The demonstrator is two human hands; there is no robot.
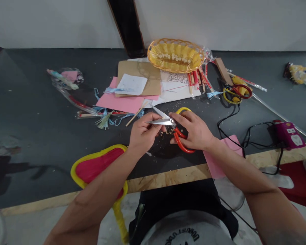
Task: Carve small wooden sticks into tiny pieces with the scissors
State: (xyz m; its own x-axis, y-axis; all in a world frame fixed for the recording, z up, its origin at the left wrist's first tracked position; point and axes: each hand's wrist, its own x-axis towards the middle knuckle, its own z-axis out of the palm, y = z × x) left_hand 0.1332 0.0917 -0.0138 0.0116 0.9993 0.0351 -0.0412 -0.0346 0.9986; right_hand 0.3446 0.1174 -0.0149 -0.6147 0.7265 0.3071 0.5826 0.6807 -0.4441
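Observation:
Near the table's front edge, my right hand [193, 130] is wrapped round the handles of scissors [169, 121], one loop yellow and one red. The blades are spread apart and point left. My left hand [146, 132] is closed in a pinch beside the lower blade; what its fingertips hold is too small and hidden to name. Small tan bits [165, 135] lie scattered on the dark tabletop under the blades. A thin wooden stick [135, 117] rests just behind my left hand.
Behind my hands are a yellow basket [175, 56], pink paper [127, 103], brown card [153, 81] and blue tassels [102, 114]. A red and yellow fan-shaped item [99, 165] lies beneath my left forearm. At right are other scissors [232, 96], a purple device [290, 134] and black cables.

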